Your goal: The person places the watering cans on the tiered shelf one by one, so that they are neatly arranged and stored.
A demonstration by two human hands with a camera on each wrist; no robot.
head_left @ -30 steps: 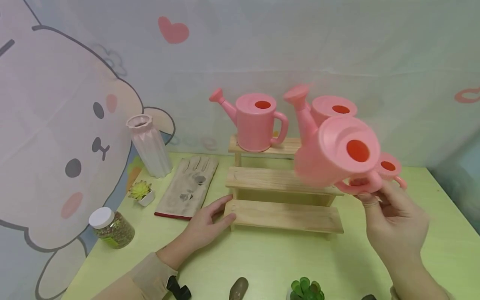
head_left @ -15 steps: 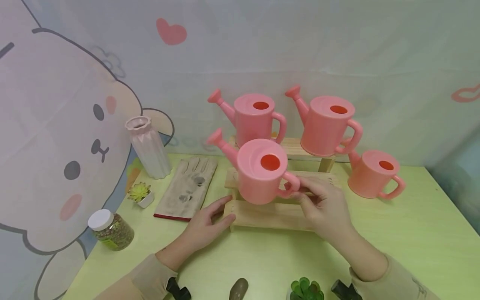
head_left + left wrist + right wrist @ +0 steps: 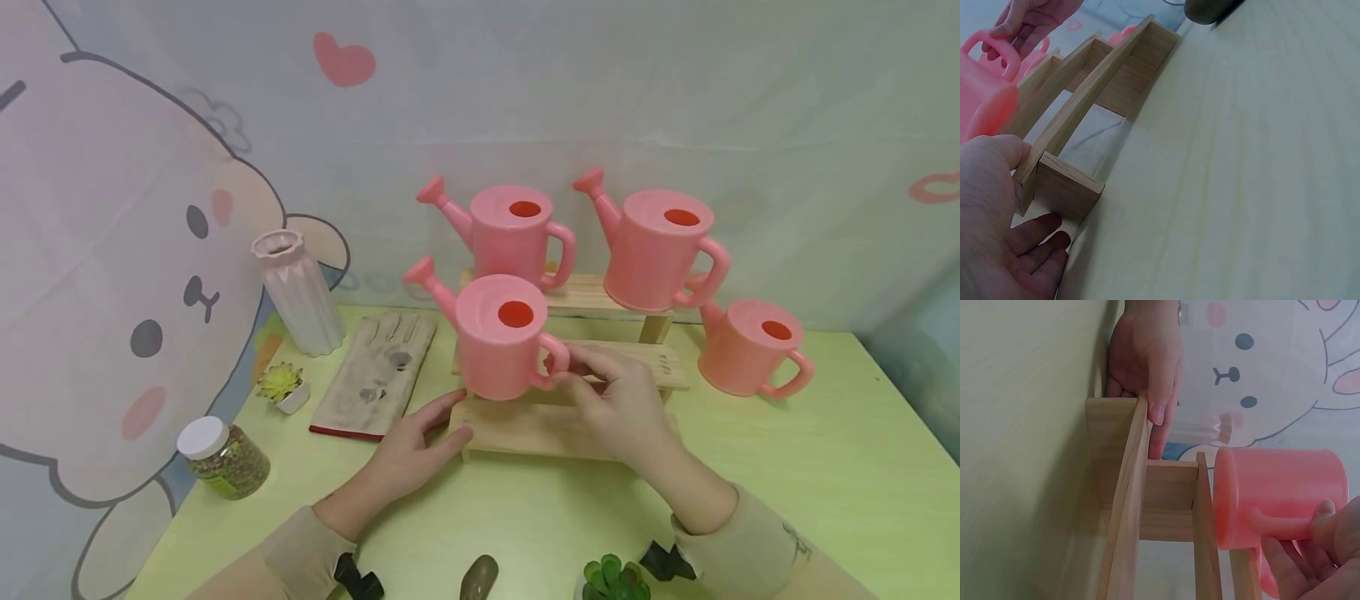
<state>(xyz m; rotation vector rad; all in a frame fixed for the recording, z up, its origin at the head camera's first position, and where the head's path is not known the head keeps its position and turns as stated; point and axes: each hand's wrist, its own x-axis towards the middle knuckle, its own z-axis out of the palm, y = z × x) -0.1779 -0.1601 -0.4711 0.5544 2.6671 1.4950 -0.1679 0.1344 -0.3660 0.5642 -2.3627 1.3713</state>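
My right hand [image 3: 626, 408] pinches the handle of a pink watering can [image 3: 495, 346], its spout pointing left. The can is upright over the left part of the middle step of a three-tier wooden shelf stand [image 3: 555, 429]; in the right wrist view its base lies right at that step's board. My left hand [image 3: 412, 450] grips the left end of the lowest step, thumb [image 3: 1013, 150] on top and fingers lower by the end panel. Two more pink watering cans, one left [image 3: 510, 237] and one right [image 3: 656, 250], stand on the top step.
Another pink watering can [image 3: 750, 350] stands on the table right of the stand. At left are a glove [image 3: 378, 375], a white vase [image 3: 300, 300], a small potted succulent [image 3: 283, 386] and a white-lidded jar [image 3: 225, 458]. A green succulent [image 3: 615, 579] and a brown rounded object [image 3: 478, 577] lie near the front.
My right hand has carried the watering can from the right side leftward and down to the middle step, turning it upright. My left hand has stayed at the stand's left end.
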